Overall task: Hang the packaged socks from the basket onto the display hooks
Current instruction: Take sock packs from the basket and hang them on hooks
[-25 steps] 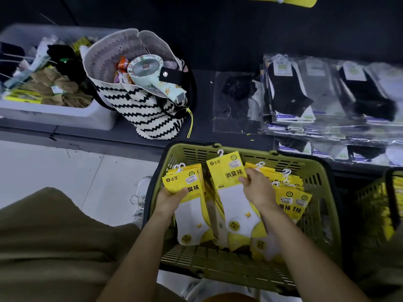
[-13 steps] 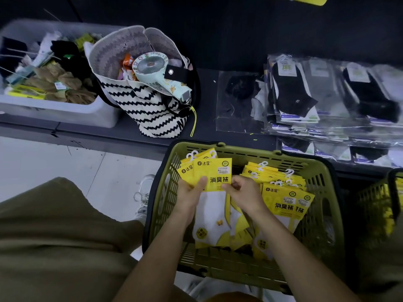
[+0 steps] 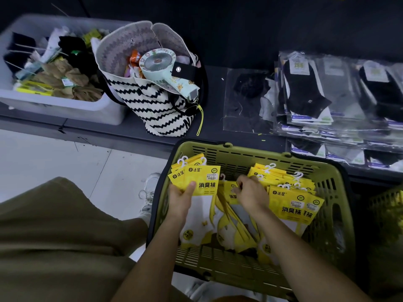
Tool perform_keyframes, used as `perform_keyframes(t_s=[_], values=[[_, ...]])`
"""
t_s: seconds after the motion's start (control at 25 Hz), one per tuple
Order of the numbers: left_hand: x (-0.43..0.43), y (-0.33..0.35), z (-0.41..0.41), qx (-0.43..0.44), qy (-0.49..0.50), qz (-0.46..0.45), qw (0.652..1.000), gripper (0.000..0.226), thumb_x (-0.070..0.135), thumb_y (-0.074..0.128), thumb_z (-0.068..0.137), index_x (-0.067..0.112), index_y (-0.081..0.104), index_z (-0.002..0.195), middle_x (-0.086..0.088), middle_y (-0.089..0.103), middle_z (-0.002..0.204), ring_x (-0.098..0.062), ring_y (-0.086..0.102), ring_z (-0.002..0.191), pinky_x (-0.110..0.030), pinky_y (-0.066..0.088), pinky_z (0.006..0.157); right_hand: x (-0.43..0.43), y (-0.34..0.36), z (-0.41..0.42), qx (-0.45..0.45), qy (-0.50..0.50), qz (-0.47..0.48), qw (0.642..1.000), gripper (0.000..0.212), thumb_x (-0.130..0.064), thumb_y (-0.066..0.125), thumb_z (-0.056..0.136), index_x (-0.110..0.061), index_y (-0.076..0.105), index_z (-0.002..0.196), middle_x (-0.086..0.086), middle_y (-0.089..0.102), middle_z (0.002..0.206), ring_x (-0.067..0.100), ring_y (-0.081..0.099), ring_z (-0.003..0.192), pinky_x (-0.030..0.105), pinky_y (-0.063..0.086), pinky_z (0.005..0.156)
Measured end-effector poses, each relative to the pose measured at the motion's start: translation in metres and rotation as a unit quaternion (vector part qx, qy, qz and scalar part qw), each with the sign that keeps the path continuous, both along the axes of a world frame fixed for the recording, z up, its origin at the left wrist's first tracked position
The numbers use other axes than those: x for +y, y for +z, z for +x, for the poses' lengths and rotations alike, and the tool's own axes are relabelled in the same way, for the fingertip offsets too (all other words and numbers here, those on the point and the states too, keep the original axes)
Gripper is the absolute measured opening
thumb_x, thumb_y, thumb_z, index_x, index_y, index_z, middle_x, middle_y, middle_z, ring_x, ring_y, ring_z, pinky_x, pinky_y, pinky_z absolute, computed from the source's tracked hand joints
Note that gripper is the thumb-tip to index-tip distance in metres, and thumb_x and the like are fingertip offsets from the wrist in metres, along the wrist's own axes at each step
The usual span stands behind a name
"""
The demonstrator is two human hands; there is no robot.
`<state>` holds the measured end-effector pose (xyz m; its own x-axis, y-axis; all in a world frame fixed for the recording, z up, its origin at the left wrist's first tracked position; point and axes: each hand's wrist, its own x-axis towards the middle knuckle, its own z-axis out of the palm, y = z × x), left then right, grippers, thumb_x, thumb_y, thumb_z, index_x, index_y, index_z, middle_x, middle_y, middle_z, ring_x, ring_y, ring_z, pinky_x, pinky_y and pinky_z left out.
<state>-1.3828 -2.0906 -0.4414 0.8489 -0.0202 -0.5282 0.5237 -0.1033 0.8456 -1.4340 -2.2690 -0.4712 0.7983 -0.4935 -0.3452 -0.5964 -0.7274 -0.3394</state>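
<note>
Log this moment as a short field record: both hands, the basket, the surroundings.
left hand: grips a stack of yellow sock packs over the left side of the basket
right hand: fingers curled among the middle packs; grip unclear
basket: green, many packs inside
ledge behind: zigzag tote with a handheld fan, white bin, black socks in clear packs
display hooks: not in view

Shelf (image 3: 216, 127): dark, low, spanning the far side.
Shelf, left: white bin (image 3: 65, 110) of loose socks.
Shelf, middle: zigzag tote bag (image 3: 157, 110), just beside the bin.
Shelf, right: clear packets of black socks (image 3: 305, 94), stacked flat.
Floor (image 3: 65, 162): pale tiles, bearing a white shoe (image 3: 150, 192) beside the green basket (image 3: 239, 149).
</note>
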Motion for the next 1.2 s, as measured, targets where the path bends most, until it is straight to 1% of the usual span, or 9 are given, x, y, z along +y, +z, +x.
perform_keyframes(t_s=[0.12, 0.28, 0.4, 0.52, 0.64, 0.84, 0.92, 1.04, 1.2], values=[[-0.001, -0.001, 0.001, -0.009, 0.002, 0.001, 1.0, 0.034, 0.008, 0.059, 0.09, 0.007, 0.051, 0.122, -0.012, 0.065, 0.114, -0.025, 0.062, 0.103, -0.04, 0.05, 0.092, -0.007, 0.009, -0.014, -0.036, -0.011, 0.041, 0.998, 0.022, -0.024, 0.055, 0.093, -0.013, 0.054, 0.112, 0.008, 0.065, 0.096, 0.029, 0.062, 0.086, 0.028, 0.039, 0.058], [-0.014, 0.009, 0.005, -0.03, -0.009, 0.002, 1.0, 0.035, 0.007, 0.062, 0.088, 0.003, 0.052, 0.121, -0.013, 0.065, 0.113, -0.026, 0.062, 0.105, -0.043, 0.05, 0.094, -0.048, 0.059, -0.014, -0.154, -0.129, 0.153, 0.968, 0.028, -0.017, 0.055, 0.093, -0.01, 0.054, 0.12, 0.014, 0.065, 0.11, 0.025, 0.059, 0.093, 0.032, 0.046, 0.076], [-0.029, 0.03, 0.009, -0.052, -0.006, -0.015, 0.999, 0.032, 0.01, 0.063, 0.088, 0.006, 0.053, 0.118, -0.01, 0.066, 0.112, -0.024, 0.062, 0.104, -0.039, 0.05, 0.092, -0.073, 0.112, -0.014, -0.261, -0.115, 0.259, 0.923, 0.016, -0.011, 0.057, 0.091, -0.022, 0.059, 0.102, 0.002, 0.07, 0.093, 0.021, 0.061, 0.079, 0.028, 0.048, 0.07], [-0.05, 0.065, 0.009, -0.101, -0.033, -0.058, 0.993, 0.03, 0.007, 0.062, 0.088, 0.007, 0.056, 0.117, -0.007, 0.067, 0.109, -0.021, 0.064, 0.102, -0.033, 0.051, 0.087, -0.069, 0.144, -0.018, -0.282, -0.075, 0.333, 0.896, 0.018, -0.01, 0.059, 0.09, -0.028, 0.06, 0.091, -0.01, 0.071, 0.084, 0.008, 0.066, 0.077, 0.021, 0.05, 0.068], [-0.072, 0.1, 0.006, -0.096, -0.071, -0.132, 0.984, 0.021, 0.008, 0.06, 0.089, 0.015, 0.058, 0.109, -0.006, 0.067, 0.11, -0.021, 0.065, 0.1, -0.036, 0.053, 0.085, -0.061, 0.159, -0.012, -0.312, -0.117, 0.331, 0.883, 0.014, -0.01, 0.062, 0.087, -0.023, 0.06, 0.081, -0.004, 0.07, 0.079, 0.001, 0.064, 0.068, 0.014, 0.049, 0.061], [-0.097, 0.141, 0.004, -0.049, -0.07, -0.22, 0.972, 0.03, 0.026, 0.059, 0.091, 0.013, 0.052, 0.118, -0.007, 0.065, 0.115, -0.021, 0.066, 0.1, -0.037, 0.055, 0.08, -0.076, 0.189, -0.002, -0.329, -0.142, 0.281, 0.89, 0.019, -0.017, 0.065, 0.085, -0.02, 0.052, 0.072, 0.006, 0.062, 0.08, 0.013, 0.054, 0.066, 0.023, 0.043, 0.06], [-0.104, 0.156, 0.007, -0.088, -0.099, -0.224, 0.966, 0.042, 0.034, 0.063, 0.083, 0.014, 0.055, 0.12, -0.007, 0.066, 0.116, -0.026, 0.065, 0.105, -0.042, 0.054, 0.086, -0.084, 0.206, 0.001, -0.337, -0.133, 0.277, 0.89, 0.022, -0.018, 0.066, 0.085, -0.021, 0.051, 0.069, 0.005, 0.062, 0.078, 0.01, 0.053, 0.062, 0.021, 0.042, 0.055], [-0.111, 0.183, 0.018, -0.169, -0.138, -0.205, 0.954, 0.018, 0.022, 0.063, 0.086, 0.022, 0.062, 0.105, -0.003, 0.071, 0.107, -0.025, 0.068, 0.1, -0.044, 0.055, 0.085, -0.096, 0.238, 0.008, -0.336, -0.103, 0.292, 0.889, 0.017, -0.019, 0.069, 0.083, -0.021, 0.054, 0.074, 0.004, 0.064, 0.08, 0.012, 0.057, 0.068, 0.018, 0.044, 0.056], [-0.119, 0.226, 0.036, -0.218, -0.155, -0.21, 0.94, 0.022, 0.016, 0.061, 0.089, 0.018, 0.062, 0.111, -0.01, 0.069, 0.111, -0.029, 0.067, 0.102, -0.049, 0.053, 0.088, -0.107, 0.289, 0.026, -0.362, -0.067, 0.269, 0.89, 0.024, -0.029, 0.076, 0.075, -0.027, 0.052, 0.078, -0.001, 0.063, 0.081, 0.005, 0.053, 0.064, 0.018, 0.042, 0.056]])
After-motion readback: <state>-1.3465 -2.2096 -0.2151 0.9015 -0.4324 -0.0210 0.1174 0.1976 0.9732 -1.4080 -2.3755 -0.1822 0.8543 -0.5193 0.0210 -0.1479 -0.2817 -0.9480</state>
